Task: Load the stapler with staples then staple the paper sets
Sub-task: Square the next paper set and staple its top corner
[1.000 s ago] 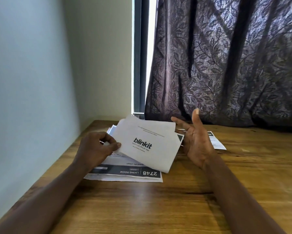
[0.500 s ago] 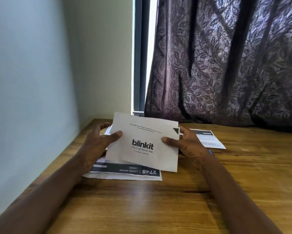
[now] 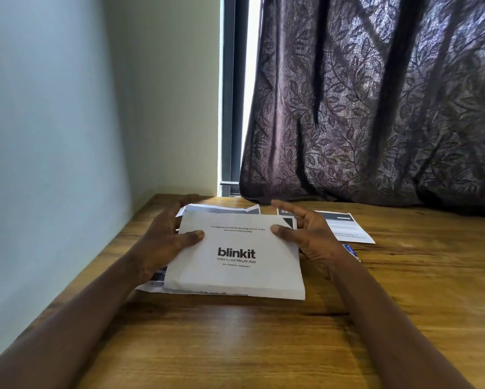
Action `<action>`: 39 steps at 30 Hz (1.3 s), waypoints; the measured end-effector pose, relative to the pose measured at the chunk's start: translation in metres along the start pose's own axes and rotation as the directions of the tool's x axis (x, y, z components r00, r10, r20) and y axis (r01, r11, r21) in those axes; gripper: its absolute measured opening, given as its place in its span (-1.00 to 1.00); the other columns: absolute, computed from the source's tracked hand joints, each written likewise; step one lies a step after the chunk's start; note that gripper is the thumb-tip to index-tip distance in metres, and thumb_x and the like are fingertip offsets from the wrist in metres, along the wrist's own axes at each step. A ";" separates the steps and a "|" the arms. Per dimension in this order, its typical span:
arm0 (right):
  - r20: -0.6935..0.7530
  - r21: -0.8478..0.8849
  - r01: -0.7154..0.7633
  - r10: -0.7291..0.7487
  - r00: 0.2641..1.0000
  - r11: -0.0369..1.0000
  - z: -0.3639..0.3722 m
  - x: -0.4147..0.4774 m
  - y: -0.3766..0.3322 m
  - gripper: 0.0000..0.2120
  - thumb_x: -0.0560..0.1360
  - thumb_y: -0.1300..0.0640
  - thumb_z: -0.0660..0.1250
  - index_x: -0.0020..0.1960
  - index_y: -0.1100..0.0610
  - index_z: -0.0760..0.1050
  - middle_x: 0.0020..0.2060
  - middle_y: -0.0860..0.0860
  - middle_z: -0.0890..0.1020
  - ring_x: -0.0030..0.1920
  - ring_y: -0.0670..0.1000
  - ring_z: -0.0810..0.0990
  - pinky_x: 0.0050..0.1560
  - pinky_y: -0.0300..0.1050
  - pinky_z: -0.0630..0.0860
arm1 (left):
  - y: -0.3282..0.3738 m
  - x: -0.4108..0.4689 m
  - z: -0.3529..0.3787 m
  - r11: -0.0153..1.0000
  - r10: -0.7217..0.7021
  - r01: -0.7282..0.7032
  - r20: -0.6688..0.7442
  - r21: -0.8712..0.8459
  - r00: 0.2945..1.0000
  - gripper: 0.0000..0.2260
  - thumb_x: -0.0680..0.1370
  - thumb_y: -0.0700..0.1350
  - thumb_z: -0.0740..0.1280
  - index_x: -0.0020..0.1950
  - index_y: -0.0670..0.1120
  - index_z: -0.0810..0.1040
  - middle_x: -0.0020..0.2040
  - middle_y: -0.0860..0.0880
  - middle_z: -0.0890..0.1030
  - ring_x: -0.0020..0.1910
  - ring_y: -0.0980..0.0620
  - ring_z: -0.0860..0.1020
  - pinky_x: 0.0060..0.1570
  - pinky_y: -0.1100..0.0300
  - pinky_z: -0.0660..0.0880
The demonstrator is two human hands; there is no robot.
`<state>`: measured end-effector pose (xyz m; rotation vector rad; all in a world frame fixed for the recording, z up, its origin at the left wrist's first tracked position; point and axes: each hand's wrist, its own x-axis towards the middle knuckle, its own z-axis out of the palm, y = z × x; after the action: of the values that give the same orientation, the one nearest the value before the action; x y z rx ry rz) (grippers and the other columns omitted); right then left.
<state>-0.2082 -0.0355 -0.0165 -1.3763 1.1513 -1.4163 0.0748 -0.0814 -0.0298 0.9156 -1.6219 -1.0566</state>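
On table [image 3: 235, 346], paper set [image 3: 207, 276] crosswise, logo [image 3: 236, 252] upright

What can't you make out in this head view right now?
- No stapler identifiable; only a blue thing peeks from behind the right hand.
- Most of the lower sheets: covered by the blinkit paper set and left hand.
- Print on the far sheet: too small, blurred.
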 end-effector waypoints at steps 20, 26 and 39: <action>0.050 -0.108 -0.124 0.130 0.990 0.986 0.002 -0.004 0.001 -0.72 0.50 0.36 0.45 0.00 -0.02 0.73 0.08 0.14 0.71 0.01 0.17 0.72 -0.06 -0.04 0.68 | -0.006 0.009 -0.005 0.965 0.038 -0.032 -0.020 0.260 0.999 -0.92 0.51 -0.03 0.50 -0.01 0.08 0.76 -0.05 0.08 0.75 -0.09 -0.03 0.73 -0.11 0.02 0.68; -0.014 -0.597 -0.004 -0.006 1.000 0.802 0.013 -0.006 0.017 -0.74 0.53 0.24 0.42 0.11 -0.07 0.69 0.16 -0.04 0.67 0.10 -0.03 0.62 0.10 -0.16 0.51 | -0.014 0.005 0.004 0.703 0.198 -0.156 0.019 0.694 0.980 -0.83 0.50 0.13 0.49 0.08 0.25 0.69 -0.11 0.23 0.69 -0.19 0.22 0.57 -0.06 0.13 0.47; -0.011 -0.985 0.015 -0.148 0.989 0.170 0.037 -0.022 0.029 -0.62 0.66 0.02 0.14 0.45 -0.07 0.44 0.25 0.04 0.50 0.26 0.07 0.43 0.27 0.07 0.44 | 0.002 -0.005 0.019 0.244 0.187 -0.259 0.217 0.935 0.958 -0.79 0.63 0.08 0.30 0.22 0.19 0.64 0.19 0.07 0.63 0.18 -0.01 0.57 0.10 0.03 0.38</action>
<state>-0.1714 -0.0232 -0.0511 -2.2650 2.3459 -0.6212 0.0573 -0.0723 -0.0325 1.3335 -2.3842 0.3165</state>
